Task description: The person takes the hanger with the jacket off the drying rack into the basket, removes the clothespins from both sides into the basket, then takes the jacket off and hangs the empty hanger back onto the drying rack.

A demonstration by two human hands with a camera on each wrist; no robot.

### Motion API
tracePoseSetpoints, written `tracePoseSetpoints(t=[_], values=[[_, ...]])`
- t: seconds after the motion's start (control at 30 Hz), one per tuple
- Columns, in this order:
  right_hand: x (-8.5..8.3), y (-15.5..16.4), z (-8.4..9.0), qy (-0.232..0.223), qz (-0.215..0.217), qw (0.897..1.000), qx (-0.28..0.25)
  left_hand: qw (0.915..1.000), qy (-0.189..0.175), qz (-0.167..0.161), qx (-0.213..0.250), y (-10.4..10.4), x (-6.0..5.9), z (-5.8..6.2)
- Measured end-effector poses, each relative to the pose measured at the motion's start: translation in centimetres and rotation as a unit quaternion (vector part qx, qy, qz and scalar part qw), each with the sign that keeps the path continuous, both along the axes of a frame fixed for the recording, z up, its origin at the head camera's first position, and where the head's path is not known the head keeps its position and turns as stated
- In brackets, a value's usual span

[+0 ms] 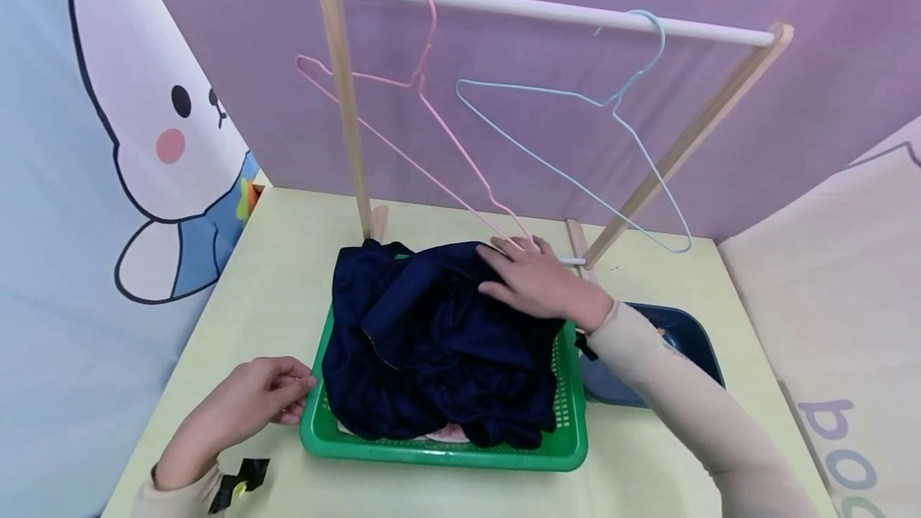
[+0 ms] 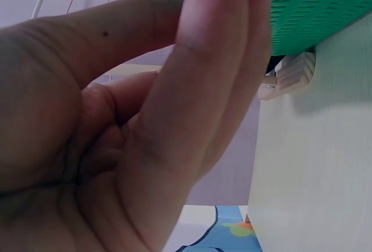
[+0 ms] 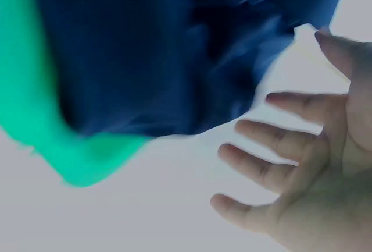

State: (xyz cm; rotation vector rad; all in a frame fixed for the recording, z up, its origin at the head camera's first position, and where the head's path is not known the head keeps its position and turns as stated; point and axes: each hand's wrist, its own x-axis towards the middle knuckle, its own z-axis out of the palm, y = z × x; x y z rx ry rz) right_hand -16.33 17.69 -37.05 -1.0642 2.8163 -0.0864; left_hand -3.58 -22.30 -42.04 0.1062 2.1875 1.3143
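Note:
A dark navy garment [image 1: 432, 342] lies bunched in a green plastic basket [image 1: 446, 454] on the pale yellow table [image 1: 288, 262]. My right hand [image 1: 504, 270] rests flat on the garment's upper right part, fingers straight and spread. In the right wrist view the right hand [image 3: 279, 164] shows spread fingers beside the blurred navy garment [image 3: 163, 48] and the green basket [image 3: 81, 159]. My left hand [image 1: 291, 394] sits at the basket's left rim, its fingertips against it. The left wrist view shows the left hand [image 2: 192, 89] with fingers together next to the basket [image 2: 314, 7]; the fingertips are out of frame.
A wooden rack with a white rod [image 1: 554, 10] stands behind the basket, carrying a pink wire hanger [image 1: 424, 102] and a light blue one [image 1: 576, 134]. A dark blue tub [image 1: 683, 334] sits right of the basket. Something pink [image 1: 446, 434] shows under the garment.

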Motion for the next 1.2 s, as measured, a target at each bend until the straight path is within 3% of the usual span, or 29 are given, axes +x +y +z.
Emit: tracePoseSetpoints(t=[0.17, 0.3, 0.43, 0.6, 0.73, 0.87, 0.97, 1.03, 1.1, 1.2], values=[[-2.6, 1.7, -1.3, 0.006, -0.048, 0.998, -0.04, 1.0, -0.003, 0.0, 0.003, 0.1, -0.1, 0.0], [-2.7, 2.0, -1.6, 0.028, -0.056, 0.993, -0.103, 1.0, -0.003, -0.002, 0.007, 0.2, -0.2, 0.0], [-0.6, 1.8, -0.8, 0.05, -0.047, 0.985, -0.158, 1.0, -0.001, -0.002, 0.003, 0.2, -0.2, 0.0], [3.2, 1.4, 0.3, 0.047, 0.007, 0.966, -0.252, 1.0, -0.003, -0.003, 0.005, 0.1, -0.1, 0.1], [6.4, 0.5, 1.0, 0.087, 0.035, 0.958, -0.27, 1.0, -0.002, -0.002, 0.005, 0.1, -0.1, 0.1], [8.8, -0.9, 1.4, 0.129, 0.073, 0.959, -0.24, 1.0, 0.002, 0.001, 0.0, 0.0, 0.0, 0.1], [10.1, -1.8, 1.1, 0.108, 0.092, 0.974, -0.177, 1.0, 0.002, 0.004, 0.0, 0.0, 0.1, 0.1], [10.6, -2.3, 0.7, 0.057, 0.086, 0.989, -0.105, 1.0, -0.002, 0.006, 0.001, 0.0, 0.1, 0.0], [10.7, -2.8, 0.3, -0.018, 0.068, 0.997, -0.023, 0.9999, -0.007, 0.009, 0.002, 0.1, 0.1, 0.0], [10.2, -3.4, -0.1, -0.142, 0.027, 0.986, 0.082, 0.9998, -0.014, 0.011, 0.0, 0.1, 0.1, 0.1]])
